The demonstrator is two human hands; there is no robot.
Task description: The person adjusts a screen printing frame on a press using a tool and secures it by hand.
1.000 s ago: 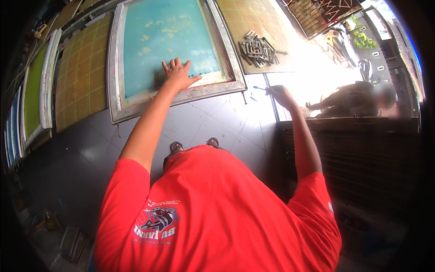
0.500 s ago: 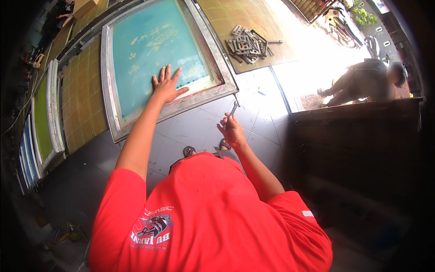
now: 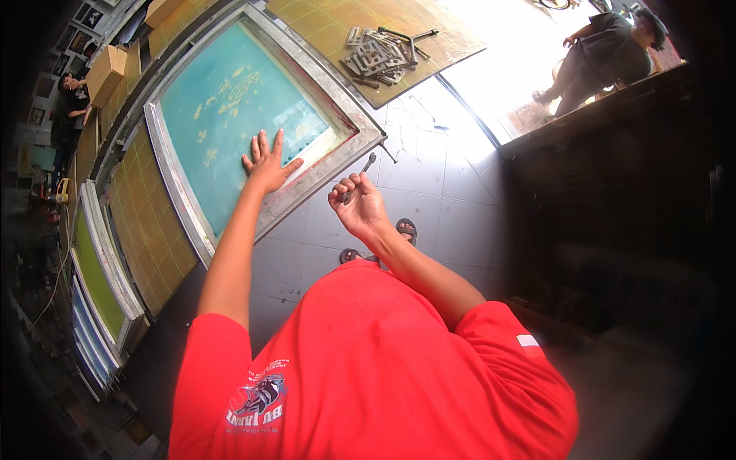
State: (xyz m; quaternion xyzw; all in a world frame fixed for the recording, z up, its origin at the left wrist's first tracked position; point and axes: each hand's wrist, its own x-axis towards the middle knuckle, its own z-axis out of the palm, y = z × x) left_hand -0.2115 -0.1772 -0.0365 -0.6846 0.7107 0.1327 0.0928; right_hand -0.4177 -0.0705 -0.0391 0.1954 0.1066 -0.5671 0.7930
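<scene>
A screen printing frame with a metal border and teal mesh lies in front of me on the left. Pale floral shapes show in the mesh. On its near right part rests my left hand, flat with fingers spread. My right hand is curled palm up round a spanner, just off the frame's near edge. The spanner's open jaw sticks out past the fingers. Beside that jaw, a thin metal rod juts from the frame's corner.
Metal brackets and bolts are heaped on a yellowish board beyond the frame. More frames stand at left, near a cardboard box. A person in dark clothes bends at far right, behind a dark wooden piece.
My right hand has moved left, closer to the frame's edge, and turned more palm up with the spanner. My left hand stays on the mesh. The whole view has shifted and tilted.
</scene>
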